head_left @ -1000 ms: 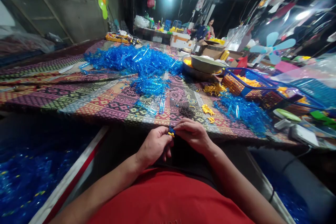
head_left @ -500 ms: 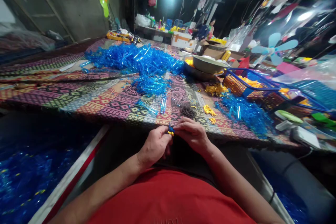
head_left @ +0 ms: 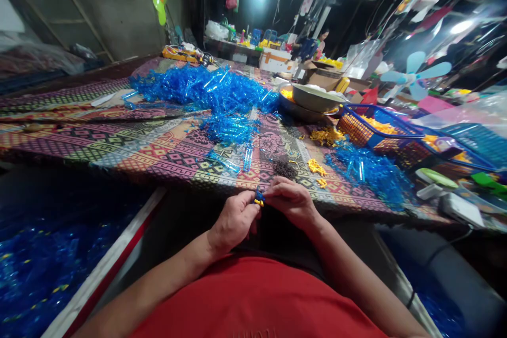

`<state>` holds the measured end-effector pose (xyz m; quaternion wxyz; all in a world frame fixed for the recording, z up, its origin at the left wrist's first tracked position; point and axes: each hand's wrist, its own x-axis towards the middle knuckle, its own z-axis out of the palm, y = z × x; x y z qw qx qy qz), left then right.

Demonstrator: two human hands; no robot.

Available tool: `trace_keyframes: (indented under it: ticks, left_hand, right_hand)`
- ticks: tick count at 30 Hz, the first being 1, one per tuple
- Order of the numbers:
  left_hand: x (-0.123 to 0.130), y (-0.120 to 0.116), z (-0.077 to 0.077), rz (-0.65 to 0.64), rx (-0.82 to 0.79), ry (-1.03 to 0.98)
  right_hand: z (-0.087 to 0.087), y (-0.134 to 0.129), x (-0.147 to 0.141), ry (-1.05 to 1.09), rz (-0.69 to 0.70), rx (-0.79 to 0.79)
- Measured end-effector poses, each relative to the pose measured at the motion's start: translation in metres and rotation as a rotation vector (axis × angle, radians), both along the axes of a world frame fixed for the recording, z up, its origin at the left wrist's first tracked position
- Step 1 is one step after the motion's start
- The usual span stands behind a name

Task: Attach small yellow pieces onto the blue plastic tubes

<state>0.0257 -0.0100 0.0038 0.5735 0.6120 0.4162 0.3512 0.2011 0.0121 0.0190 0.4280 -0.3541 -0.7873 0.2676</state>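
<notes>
My left hand [head_left: 235, 221] pinches a small blue and yellow piece [head_left: 259, 199] just in front of the table's near edge. My right hand [head_left: 292, 202] meets it from the other side, its fingertips closed at the piece; whether they hold a separate part is hidden. Just beyond my hands, on the patterned cloth [head_left: 178, 153], lie a pile of small dark parts [head_left: 283, 168] and small yellow parts [head_left: 316, 167]. Clear blue plastic pieces [head_left: 229, 129] form a heap farther back, and more blue pieces [head_left: 368, 169] lie to the right.
Blue baskets [head_left: 380, 129] with yellow parts stand on the right, beside stacked metal bowls [head_left: 315, 99]. A light blue fan [head_left: 415, 74] is behind them. A white device [head_left: 461, 208] with a cable sits at the right edge. Far back, a person [head_left: 321, 42] is partly visible.
</notes>
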Motion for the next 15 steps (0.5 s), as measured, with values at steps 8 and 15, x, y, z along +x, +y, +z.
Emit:
trace_keyframes:
  ticks: [8, 15]
  left_hand:
    - [0.006, 0.004, -0.006, 0.173, -0.034, 0.019]
    - [0.01, 0.006, -0.011, 0.232, -0.032, -0.062]
  right_hand:
    - [-0.009, 0.008, -0.01, -0.029, -0.09, 0.15]
    - [-0.015, -0.002, -0.016, -0.314, -0.134, 0.44]
